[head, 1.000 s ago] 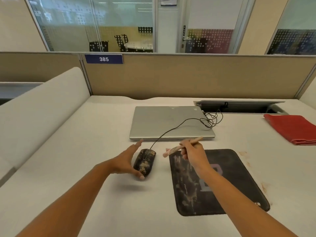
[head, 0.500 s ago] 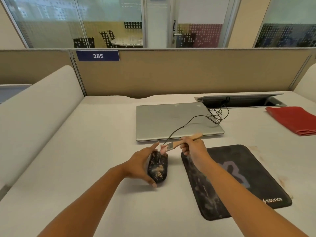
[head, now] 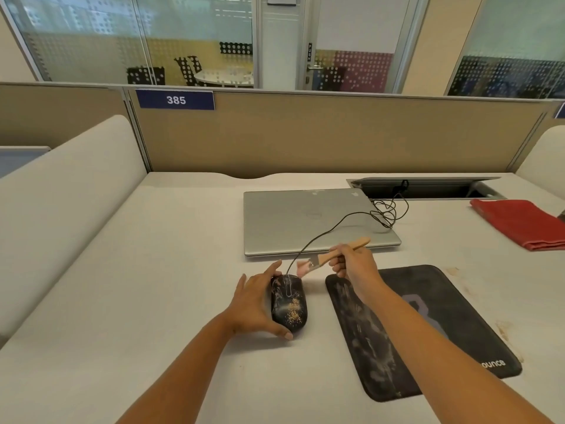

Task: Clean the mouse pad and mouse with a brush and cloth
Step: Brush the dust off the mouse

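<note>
Mouse pad (head: 458, 304) at near right of desk (head: 137, 301) reads "ounce"; sign (head: 175, 100) "385" | mouse (head: 289, 304) just left of it, left hand (head: 253, 304) grip cupped round it | right hand (head: 354, 264) pinches brush (head: 331, 254), bristles shifted right off the front of the mouse.

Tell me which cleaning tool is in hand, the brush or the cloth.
The wooden-handled brush, pinched by the right hand just beyond the mouse; the red cloth lies folded, untouched, on the desk at far right.
</note>
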A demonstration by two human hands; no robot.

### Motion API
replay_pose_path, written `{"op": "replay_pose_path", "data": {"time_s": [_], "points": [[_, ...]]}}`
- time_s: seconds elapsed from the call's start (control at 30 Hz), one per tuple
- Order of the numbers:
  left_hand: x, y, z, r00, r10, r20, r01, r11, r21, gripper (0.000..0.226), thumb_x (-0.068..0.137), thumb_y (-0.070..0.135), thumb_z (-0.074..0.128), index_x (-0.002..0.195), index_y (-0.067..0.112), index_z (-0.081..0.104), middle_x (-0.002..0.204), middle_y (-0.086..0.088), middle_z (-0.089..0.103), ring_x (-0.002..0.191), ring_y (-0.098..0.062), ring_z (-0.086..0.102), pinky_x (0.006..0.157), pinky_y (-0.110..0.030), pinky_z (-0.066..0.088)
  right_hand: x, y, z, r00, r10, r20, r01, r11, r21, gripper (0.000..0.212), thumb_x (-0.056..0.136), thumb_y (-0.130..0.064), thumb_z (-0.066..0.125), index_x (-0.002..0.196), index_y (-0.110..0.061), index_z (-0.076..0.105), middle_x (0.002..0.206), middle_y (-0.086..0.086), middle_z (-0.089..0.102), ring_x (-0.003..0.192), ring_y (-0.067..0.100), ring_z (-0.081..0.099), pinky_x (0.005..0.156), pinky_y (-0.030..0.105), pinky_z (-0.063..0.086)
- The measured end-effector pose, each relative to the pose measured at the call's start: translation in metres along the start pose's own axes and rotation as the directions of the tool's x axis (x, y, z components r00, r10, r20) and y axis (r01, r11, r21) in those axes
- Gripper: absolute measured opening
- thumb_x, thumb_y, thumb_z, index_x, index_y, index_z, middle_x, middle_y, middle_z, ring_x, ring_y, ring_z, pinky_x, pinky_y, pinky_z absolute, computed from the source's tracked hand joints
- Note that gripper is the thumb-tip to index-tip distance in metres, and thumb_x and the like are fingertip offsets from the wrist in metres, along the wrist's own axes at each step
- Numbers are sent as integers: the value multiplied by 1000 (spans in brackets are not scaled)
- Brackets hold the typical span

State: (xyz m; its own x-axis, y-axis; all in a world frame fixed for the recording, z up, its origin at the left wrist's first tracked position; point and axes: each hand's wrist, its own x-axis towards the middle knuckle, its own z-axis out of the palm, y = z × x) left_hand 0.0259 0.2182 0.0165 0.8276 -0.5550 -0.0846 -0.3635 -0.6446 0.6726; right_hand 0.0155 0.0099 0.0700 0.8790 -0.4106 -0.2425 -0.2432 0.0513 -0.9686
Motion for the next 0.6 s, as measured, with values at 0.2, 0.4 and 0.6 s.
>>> {"op": "replay_pose_path", "data": {"time_s": [0.2,0.4,0.6], "points": [[0,-2,1,1000,-10,-6,10,1000,6,132,34,71,65,143,39,-1,145,6,33,137,-16,24,117,-41,-6,1,7,12,998,52,34,-49,996,-72,27,99,-16,41,86,-2,61,64,7,57,52,11,49,42,12,40],[1,0,1,1000,-9,-11,10,1000,12,130,37,66,71,143,38,1,145,6,34,135,-16,26,118,-43,-4,9,-4,12,999,-26,-37,20,990,-137,27,97,-14,41,89,-1,63,64,7,57,53,13,50,47,16,41],[0,0,1,1000,-9,-8,9,999,32,129,39,65,72,143,37,0,145,6,33,135,-16,25,118,-44,-3,6,5,18,999,47,8,-45,987,-157,28,98,-16,42,85,-2,62,65,7,58,53,12,51,47,16,41]]}}
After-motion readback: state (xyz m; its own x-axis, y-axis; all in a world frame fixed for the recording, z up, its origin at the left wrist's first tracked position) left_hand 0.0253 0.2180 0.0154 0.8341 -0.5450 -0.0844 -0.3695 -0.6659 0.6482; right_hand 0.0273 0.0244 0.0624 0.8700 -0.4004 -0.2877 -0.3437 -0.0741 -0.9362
